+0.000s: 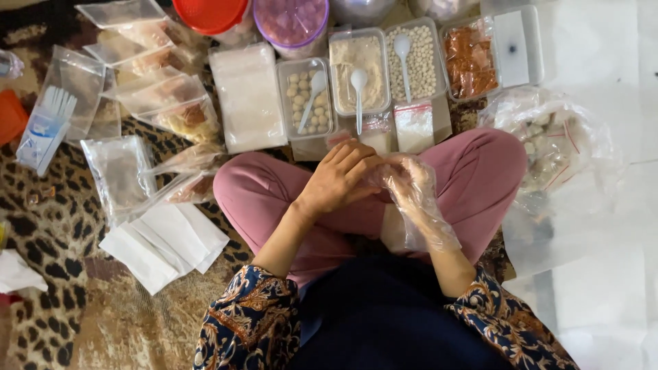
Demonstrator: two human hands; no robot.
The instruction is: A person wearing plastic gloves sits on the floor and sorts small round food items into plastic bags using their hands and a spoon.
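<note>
I sit cross-legged in pink trousers. My right hand (pixel 410 186) wears a loose clear plastic glove (pixel 423 219) that bags around the wrist. My bare left hand (pixel 343 177) meets it above my lap, its fingers pinching the glove at the right hand's fingers. Just beyond my hands lie small zip bags of white powder (pixel 414 127). Behind those stand open plastic tubs: one of pale round pieces (pixel 306 99) with a white spoon, one of beige powder (pixel 358 68) with a spoon, one of small white balls (pixel 418 62) with a spoon, and one of orange bits (pixel 468 60).
A leopard-print rug (pixel 48 226) carries white paper sachets (pixel 164 243), clear filled bags (pixel 171 103) and a pack of white spoons (pixel 44 130) on the left. A big clear bag of packets (pixel 548 144) lies at my right knee. Red-lidded (pixel 209 14) and purple-lidded (pixel 291 20) jars stand at the back.
</note>
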